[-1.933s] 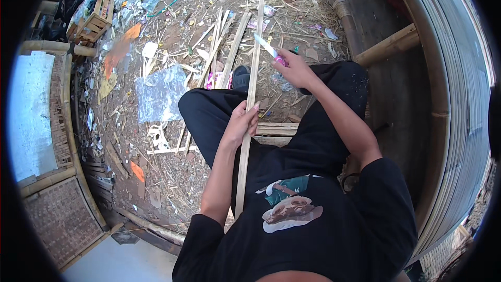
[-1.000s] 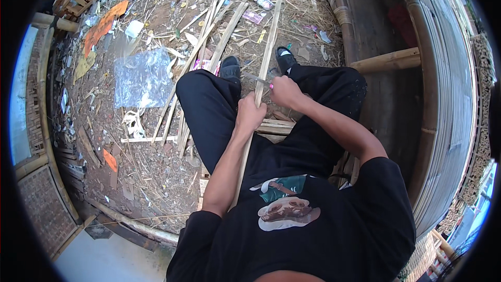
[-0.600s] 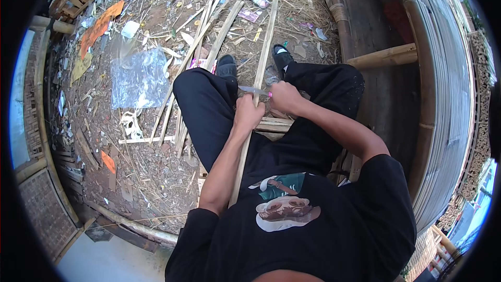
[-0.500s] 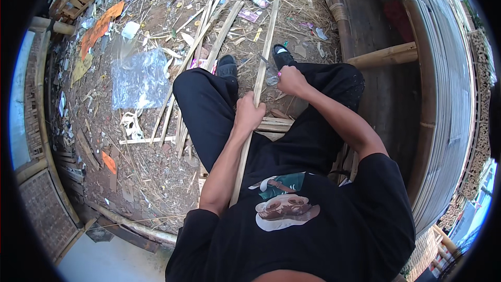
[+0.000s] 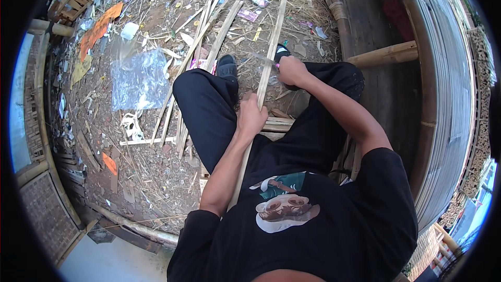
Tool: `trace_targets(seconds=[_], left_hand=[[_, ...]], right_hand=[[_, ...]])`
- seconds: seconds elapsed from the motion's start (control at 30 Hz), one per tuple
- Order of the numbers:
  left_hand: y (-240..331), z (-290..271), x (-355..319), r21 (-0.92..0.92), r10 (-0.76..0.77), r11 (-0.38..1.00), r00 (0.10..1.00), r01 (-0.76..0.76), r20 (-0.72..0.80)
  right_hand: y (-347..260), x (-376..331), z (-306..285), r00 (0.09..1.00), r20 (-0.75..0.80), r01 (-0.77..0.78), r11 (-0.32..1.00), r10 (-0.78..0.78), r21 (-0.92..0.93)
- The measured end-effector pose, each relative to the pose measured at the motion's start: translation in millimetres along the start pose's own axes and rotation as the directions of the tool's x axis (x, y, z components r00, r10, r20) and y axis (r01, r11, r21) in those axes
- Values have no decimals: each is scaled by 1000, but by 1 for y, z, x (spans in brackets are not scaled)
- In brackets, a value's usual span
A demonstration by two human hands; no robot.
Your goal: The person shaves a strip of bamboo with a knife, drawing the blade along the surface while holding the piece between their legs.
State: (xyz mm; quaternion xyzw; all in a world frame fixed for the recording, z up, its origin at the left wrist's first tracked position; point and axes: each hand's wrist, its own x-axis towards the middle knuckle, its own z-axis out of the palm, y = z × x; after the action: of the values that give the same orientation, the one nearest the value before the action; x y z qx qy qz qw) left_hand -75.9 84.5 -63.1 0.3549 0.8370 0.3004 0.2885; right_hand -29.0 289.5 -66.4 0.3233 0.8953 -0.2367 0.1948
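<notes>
Head view: your left hand [image 5: 252, 118] is clenched around a long bamboo strip [image 5: 271, 47], which runs from your lap toward 12 o'clock, passing between your legs and out over the littered ground [image 5: 156, 177]. Your right hand [image 5: 292, 70], at 1 o'clock from the left hand, grasps a knife [image 5: 261, 58]; its blade lies against the strip. Loose bamboo slats [image 5: 209, 36] lie at 11 o'clock of your left hand. A clear plastic sheet [image 5: 138, 78] sits at 9 o'clock of the slats. A bamboo pole [image 5: 386, 53] extends at 3 o'clock of your right hand.
</notes>
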Motion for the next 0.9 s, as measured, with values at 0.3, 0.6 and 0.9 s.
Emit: trace_targets(seconds=[0.3,0.6,0.9], left_hand=[[5,1,-3,60,-32,998,998,35,-56],[8,2,-4,177,-22,984,1000,23,-5],[6,16,-8,300,62,951,996,-77,58]], right_hand=[[5,-13,9,998,63,-31,999,28,35],[2,-20,17,992,125,-16,1000,17,-14],[-2,-36,18,941,327,122,988,-84,-98]])
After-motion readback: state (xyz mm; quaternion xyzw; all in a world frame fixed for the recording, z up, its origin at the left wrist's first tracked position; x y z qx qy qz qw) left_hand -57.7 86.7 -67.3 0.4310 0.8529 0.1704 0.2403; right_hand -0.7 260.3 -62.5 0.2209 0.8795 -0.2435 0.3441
